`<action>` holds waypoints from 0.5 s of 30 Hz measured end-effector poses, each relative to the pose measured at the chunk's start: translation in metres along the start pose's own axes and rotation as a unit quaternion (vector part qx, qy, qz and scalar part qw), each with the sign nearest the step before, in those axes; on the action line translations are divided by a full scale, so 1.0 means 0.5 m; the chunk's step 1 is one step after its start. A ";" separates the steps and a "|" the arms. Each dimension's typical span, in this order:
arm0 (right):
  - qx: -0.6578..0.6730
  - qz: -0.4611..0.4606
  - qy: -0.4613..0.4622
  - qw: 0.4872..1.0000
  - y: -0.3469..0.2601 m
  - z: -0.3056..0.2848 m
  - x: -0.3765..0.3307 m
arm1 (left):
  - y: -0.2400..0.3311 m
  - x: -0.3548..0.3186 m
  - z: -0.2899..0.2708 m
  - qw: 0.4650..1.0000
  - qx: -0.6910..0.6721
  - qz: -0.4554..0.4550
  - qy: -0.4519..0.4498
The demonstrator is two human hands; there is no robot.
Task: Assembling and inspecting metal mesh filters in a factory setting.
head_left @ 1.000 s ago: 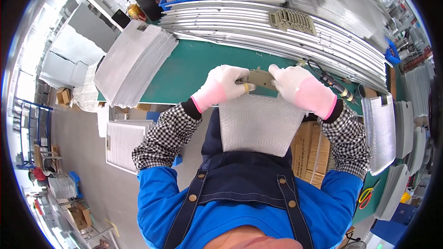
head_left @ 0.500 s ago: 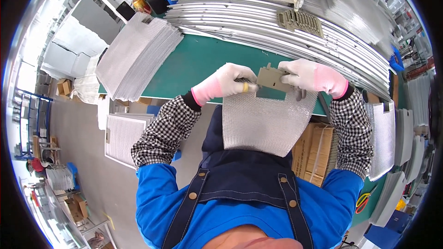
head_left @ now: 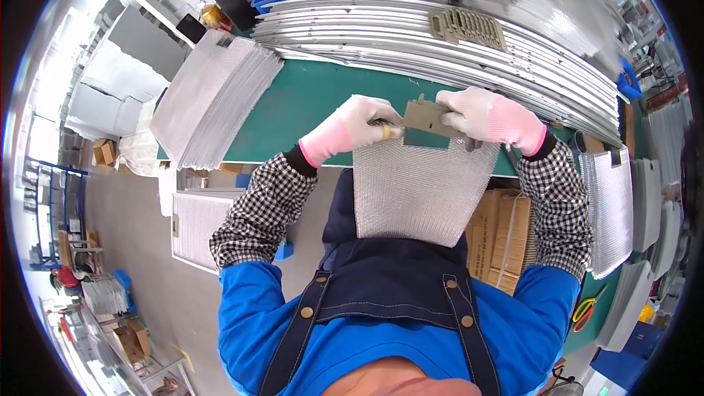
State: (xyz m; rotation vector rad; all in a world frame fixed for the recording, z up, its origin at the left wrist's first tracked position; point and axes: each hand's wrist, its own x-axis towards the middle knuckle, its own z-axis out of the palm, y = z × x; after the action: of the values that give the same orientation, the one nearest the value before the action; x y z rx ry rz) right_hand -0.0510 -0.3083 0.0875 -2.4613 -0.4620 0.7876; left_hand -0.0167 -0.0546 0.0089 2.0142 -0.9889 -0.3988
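Observation:
A silvery metal mesh sheet (head_left: 422, 194) with a rectangular notch in its far edge leans between my lap and the green table. My left hand (head_left: 357, 130), in a white glove with a pink cuff, is closed on the sheet's far edge, left of the notch. Pinched in the gloved fingers of my right hand (head_left: 480, 116) is a flat beige plate (head_left: 423, 118) with small tabs and a slot. It sits over the far side of the notch, its left end close to my left fingertips. My lower right fingers are at the sheet's right corner, partly hidden.
Long silvery strips (head_left: 352, 33) lie across the back of the green table (head_left: 308, 92), with several beige plates (head_left: 469, 28) on them. A stack of mesh sheets (head_left: 213, 95) stands at the left; more mesh (head_left: 609, 213) is at the right, near scissors (head_left: 584, 313). Below is a cardboard box (head_left: 499, 238).
The beige plate has shifted slightly left and turned more level above the notch. Both hands have moved a little left and keep their grips. The whole view has shifted slightly.

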 end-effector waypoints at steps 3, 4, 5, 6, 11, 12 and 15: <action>-0.008 0.004 -0.001 1.000 0.002 -0.001 0.000 | -0.002 0.002 0.001 1.000 0.020 0.005 0.004; 0.012 -0.003 -0.014 1.000 0.006 -0.004 0.001 | -0.001 0.001 0.000 1.000 0.021 0.004 0.004; 0.032 -0.011 -0.028 0.999 0.008 -0.007 0.002 | -0.002 -0.001 -0.002 1.000 0.011 0.014 -0.001; 0.032 -0.011 -0.027 0.999 0.007 -0.010 0.001 | -0.003 0.000 -0.004 1.000 0.000 0.024 -0.007; -0.003 -0.015 -0.044 0.999 0.004 -0.012 0.006 | -0.007 0.002 -0.003 0.999 -0.009 0.030 -0.015; -0.095 -0.039 -0.031 0.994 0.003 -0.004 0.016 | -0.004 0.001 -0.001 1.000 -0.013 0.010 -0.013; -0.156 -0.004 -0.022 0.988 0.006 0.006 0.036 | -0.010 0.004 0.002 1.000 0.014 -0.015 0.009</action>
State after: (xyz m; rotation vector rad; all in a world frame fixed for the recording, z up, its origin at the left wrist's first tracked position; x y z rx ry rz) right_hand -0.0384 -0.3014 0.0757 -2.7291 -0.6555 0.8201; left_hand -0.0136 -0.0547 0.0045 2.0560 -0.9602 -0.3843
